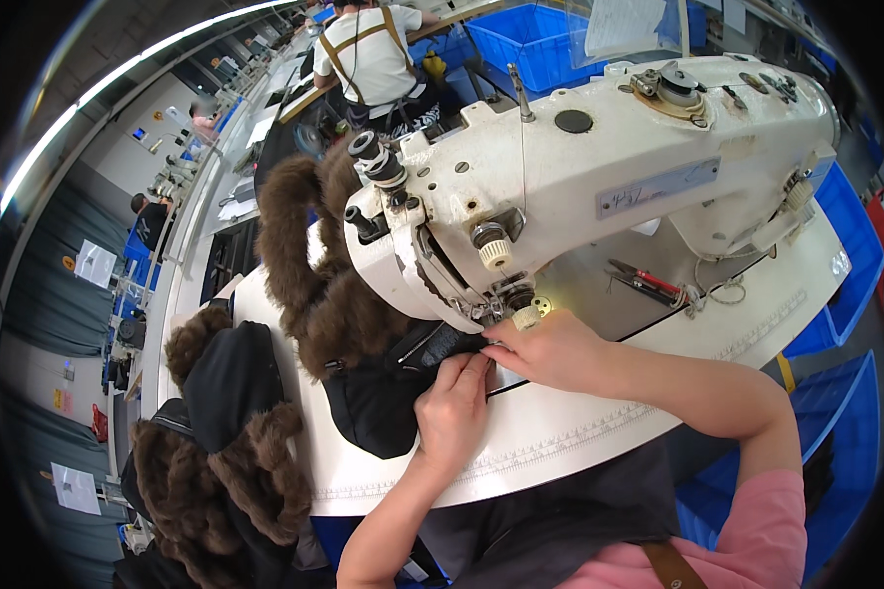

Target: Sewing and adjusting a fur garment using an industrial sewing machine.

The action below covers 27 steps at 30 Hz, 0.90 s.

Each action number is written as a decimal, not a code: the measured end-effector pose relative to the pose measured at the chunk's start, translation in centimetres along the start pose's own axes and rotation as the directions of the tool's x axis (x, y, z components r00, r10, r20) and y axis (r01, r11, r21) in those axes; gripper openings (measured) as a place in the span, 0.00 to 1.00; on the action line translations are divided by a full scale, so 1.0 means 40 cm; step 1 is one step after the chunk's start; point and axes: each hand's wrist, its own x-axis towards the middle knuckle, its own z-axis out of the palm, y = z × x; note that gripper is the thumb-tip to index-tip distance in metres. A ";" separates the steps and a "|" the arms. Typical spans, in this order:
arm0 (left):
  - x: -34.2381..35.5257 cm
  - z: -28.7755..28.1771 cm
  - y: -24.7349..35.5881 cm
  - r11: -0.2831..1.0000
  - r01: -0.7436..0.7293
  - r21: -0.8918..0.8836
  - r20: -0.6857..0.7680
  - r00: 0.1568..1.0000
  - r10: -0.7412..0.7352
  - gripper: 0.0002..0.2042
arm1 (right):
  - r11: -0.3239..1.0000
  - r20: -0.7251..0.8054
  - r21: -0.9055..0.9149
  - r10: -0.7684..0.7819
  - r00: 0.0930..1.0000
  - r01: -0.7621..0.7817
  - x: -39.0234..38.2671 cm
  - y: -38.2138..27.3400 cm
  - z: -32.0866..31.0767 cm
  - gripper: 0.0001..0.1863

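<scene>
Factory rows and blue plastic bins (pixel 530 34) stretch behind a white sewing table (pixel 580 432), where one off-white industrial sewing machine (pixel 599 167) dominates. Just below its needle end lies a black garment piece (pixel 388 393) edged with brown faux fur (pixel 319 285) — soft, limp and light by the look of it, likely to bunch, so best pinched flat at the black fabric edge rather than the bulky fur. The left hand (pixel 452 407) presses it with fingers together, curled onto the cloth; the right hand (pixel 550 348) rests fingers closed on the fabric beside the needle. Left of the machine, a pile of similar fur-trimmed pieces (pixel 221 461) waits — at least two, exact count unclear. One red-handled tool (pixel 648 283) lies under the machine's arm.
</scene>
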 end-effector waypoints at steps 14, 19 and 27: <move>-0.037 0.010 0.077 0.988 0.032 0.153 0.029 0.999 -0.037 0.12 | 0.967 0.068 0.138 0.206 0.976 -0.213 0.027 0.016 -0.006 0.10; -0.057 -0.012 0.069 0.992 0.074 0.105 0.046 0.996 -0.079 0.13 | 0.451 0.436 0.373 0.686 0.583 -0.811 0.063 0.014 -0.118 0.13; -0.055 0.008 0.061 0.990 -0.020 0.136 0.057 0.998 0.013 0.19 | 0.989 0.075 0.048 0.138 0.988 -0.141 0.004 -0.016 -0.032 0.10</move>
